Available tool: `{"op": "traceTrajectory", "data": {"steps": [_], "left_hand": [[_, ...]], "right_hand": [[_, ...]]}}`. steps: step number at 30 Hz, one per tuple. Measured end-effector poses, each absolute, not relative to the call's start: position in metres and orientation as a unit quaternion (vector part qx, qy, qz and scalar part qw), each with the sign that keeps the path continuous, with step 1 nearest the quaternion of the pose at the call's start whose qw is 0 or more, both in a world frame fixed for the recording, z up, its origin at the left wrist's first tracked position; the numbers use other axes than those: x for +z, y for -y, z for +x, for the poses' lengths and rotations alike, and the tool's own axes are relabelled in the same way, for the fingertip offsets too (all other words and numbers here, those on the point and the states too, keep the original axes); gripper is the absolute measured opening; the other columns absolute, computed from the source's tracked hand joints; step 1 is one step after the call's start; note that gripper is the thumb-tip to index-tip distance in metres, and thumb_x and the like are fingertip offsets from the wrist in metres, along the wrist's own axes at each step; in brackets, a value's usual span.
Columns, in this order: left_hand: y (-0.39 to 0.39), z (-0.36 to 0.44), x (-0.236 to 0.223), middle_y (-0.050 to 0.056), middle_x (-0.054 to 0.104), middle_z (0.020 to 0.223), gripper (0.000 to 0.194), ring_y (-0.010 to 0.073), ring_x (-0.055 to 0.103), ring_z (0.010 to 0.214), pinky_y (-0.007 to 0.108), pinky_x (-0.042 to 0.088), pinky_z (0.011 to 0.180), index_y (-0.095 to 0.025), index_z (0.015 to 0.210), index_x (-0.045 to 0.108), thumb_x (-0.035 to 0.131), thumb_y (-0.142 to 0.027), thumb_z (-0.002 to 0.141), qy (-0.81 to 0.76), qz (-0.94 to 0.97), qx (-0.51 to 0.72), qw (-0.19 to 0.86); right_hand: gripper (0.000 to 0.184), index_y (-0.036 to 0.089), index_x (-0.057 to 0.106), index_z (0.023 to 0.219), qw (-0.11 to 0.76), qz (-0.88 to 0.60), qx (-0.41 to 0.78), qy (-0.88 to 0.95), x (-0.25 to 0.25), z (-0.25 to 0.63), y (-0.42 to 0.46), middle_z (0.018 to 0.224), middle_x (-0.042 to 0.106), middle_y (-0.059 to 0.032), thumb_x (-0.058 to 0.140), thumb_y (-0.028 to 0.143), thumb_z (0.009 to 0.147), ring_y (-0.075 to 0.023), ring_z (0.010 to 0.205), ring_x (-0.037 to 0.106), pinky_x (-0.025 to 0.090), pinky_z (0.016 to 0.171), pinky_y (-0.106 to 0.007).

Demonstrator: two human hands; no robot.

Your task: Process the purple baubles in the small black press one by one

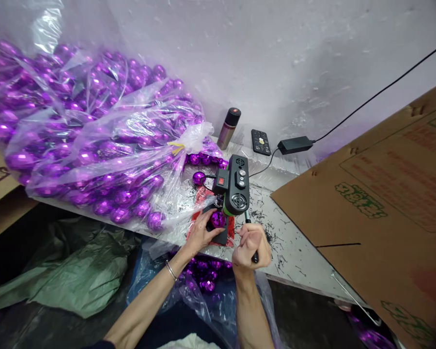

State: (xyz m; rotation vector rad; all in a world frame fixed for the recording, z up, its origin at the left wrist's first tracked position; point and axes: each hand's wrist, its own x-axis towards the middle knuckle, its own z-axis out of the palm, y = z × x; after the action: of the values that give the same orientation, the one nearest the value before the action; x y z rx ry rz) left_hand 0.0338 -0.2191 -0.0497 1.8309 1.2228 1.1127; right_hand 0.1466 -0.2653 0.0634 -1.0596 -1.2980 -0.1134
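Observation:
A shiny purple faceted ball (pixel 218 219) sits on the black base (pixel 221 237) of a small bench drill press. My left hand (pixel 201 234) holds the ball between thumb and fingers. The black head of the drill press (pixel 239 185) stands right above the ball, with a red switch (pixel 221 181) on its side box. My right hand (pixel 252 246) is wrapped in a fist round the lever handle (pixel 255 257) at the right of the machine. The drill tip is hidden.
A large clear bag of purple balls (pixel 105 131) fills the left. Behind stand a spray can (pixel 228 128), a phone (pixel 260 142) and a power adapter (pixel 295 145). Dark shavings litter the white table (pixel 294 247). A cardboard box (pixel 378 208) blocks the right; more purple balls (pixel 207 278) lie below the edge.

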Motion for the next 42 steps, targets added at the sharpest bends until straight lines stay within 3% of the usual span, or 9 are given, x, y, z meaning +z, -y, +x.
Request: {"op": "traceTrajectory", "data": {"steps": [10,16,21,30,42], "left_hand": [[0.224,0.033,-0.062,0.012,0.069,0.138,0.065,0.031,0.065,0.13,0.048,0.052,0.111,-0.025,0.14,0.059,0.083,-0.042,0.083,-0.491,0.656,0.461,0.341],[0.283,-0.003,-0.061,0.012,0.069,0.137,0.064,0.0301,0.066,0.129,0.049,0.053,0.112,-0.025,0.14,0.058,0.081,-0.045,0.084,-0.483,0.673,0.481,0.287],[0.321,-0.018,-0.058,0.011,0.072,0.131,0.063,0.0299,0.07,0.122,0.049,0.056,0.109,-0.025,0.136,0.062,0.084,-0.043,0.081,-0.481,0.688,0.447,0.309],[0.317,-0.011,-0.056,0.012,0.073,0.128,0.051,0.0282,0.071,0.121,0.05,0.058,0.105,-0.024,0.13,0.062,0.08,-0.042,0.086,-0.462,0.675,0.511,0.264],[0.314,-0.013,-0.056,0.012,0.072,0.128,0.05,0.0278,0.071,0.12,0.047,0.06,0.103,-0.024,0.13,0.062,0.079,-0.044,0.087,-0.461,0.669,0.534,0.233]], "right_hand": [[0.038,0.021,0.048,0.065,0.658,-0.501,-0.007,0.562,0.084,0.145,0.265,0.061,0.047,0.0024,0.044,0.021,0.103,-0.0118,0.058,0.051,0.038,0.056,-0.029],[0.04,0.021,0.047,0.064,0.671,-0.487,-0.008,0.559,0.08,0.144,0.265,0.061,0.048,0.0025,0.044,0.022,0.104,-0.0118,0.059,0.052,0.039,0.057,-0.029],[0.042,0.022,0.047,0.063,0.669,-0.495,-0.01,0.554,0.077,0.144,0.265,0.06,0.046,0.0022,0.043,0.026,0.104,-0.014,0.061,0.054,0.041,0.058,-0.03],[0.041,0.022,0.047,0.064,0.661,-0.495,-0.023,0.564,0.075,0.144,0.266,0.061,0.047,0.002,0.042,0.025,0.104,-0.0131,0.059,0.052,0.04,0.058,-0.03],[0.039,0.021,0.047,0.064,0.686,-0.461,-0.02,0.563,0.07,0.144,0.263,0.061,0.047,0.0028,0.044,0.019,0.103,-0.0127,0.06,0.052,0.04,0.059,-0.029]]}}
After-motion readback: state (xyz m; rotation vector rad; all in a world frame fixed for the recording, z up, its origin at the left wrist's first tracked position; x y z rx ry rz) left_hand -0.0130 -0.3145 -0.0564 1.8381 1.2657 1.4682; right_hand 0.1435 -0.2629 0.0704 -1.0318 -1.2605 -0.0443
